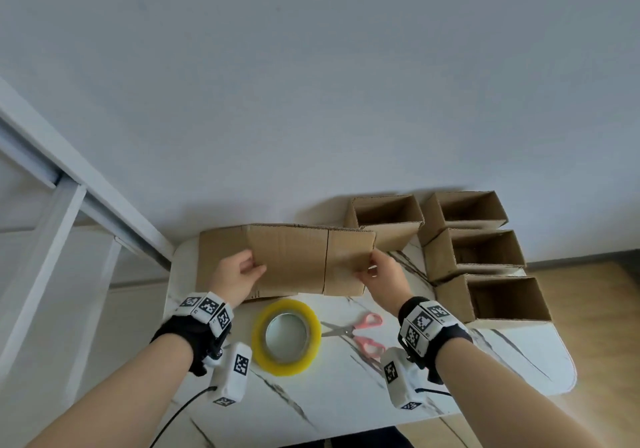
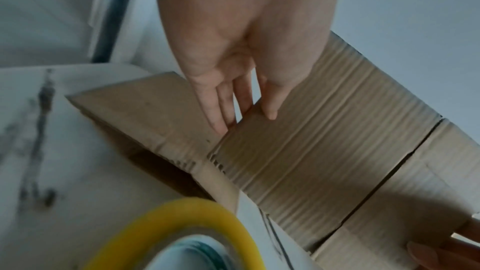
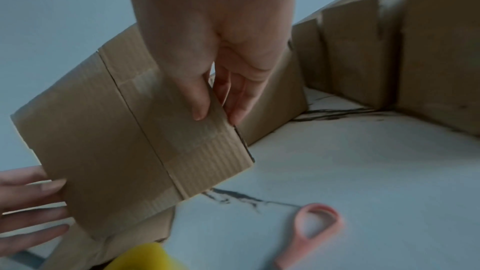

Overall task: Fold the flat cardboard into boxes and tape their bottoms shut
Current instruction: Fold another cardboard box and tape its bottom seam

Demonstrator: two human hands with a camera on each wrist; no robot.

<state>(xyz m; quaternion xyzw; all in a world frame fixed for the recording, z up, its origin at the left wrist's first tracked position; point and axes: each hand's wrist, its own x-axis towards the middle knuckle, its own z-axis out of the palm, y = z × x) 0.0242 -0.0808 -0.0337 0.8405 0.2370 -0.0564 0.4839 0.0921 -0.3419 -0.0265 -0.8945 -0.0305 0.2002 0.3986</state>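
A flat piece of cardboard (image 1: 294, 260) is held up off the table between both hands. My left hand (image 1: 254, 267) pinches its left edge, with the thumb (image 2: 270, 112) on the front face and the fingers (image 2: 221, 118) behind it. My right hand (image 1: 367, 271) pinches the right edge (image 3: 228, 128) between thumb and fingers. The cardboard (image 3: 103, 141) carries a vertical crease and a strip of clear tape. Under it lies a stack of flat cardboard (image 1: 218, 257). A yellow tape roll (image 1: 285, 336) lies on the table just in front of the hands.
Pink-handled scissors (image 1: 356, 331) lie to the right of the tape. Several folded open boxes (image 1: 474, 253) stand along the back right of the marble table (image 1: 346, 385). A white wall rises behind and a white frame (image 1: 69, 205) stands at the left.
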